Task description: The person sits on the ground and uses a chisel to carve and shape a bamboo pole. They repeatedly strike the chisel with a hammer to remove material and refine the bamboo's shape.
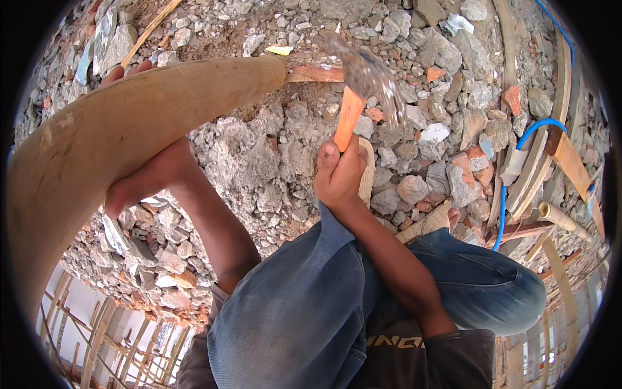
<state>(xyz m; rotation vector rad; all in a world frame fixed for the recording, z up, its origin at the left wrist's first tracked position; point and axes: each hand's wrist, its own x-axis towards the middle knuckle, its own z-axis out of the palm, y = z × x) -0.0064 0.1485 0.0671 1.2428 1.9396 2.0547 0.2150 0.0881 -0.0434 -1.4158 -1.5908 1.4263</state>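
My left hand (155,172) is wrapped round a thick pale-brown wooden pole (168,84), thumb on the near side and fingertips showing past the far edge. The pole runs from the left rim to the upper middle. At its right end lies a short reddish, weathered piece of wood (314,67). A claw hammer (350,117) with an orange handle is gripped in my right hand (342,167), close below its head. Motion smears the metal head, which overlaps the right end of the reddish wood in the picture; contact between them I cannot tell.
Broken concrete and brick rubble (253,175) covers the ground. My bent knees (285,305) in blue jeans are close below my hands. Loose planks (534,162), a blue hose (502,217) and a bamboo piece (564,217) lie at the right. A thin stick (152,32) lies at upper left.
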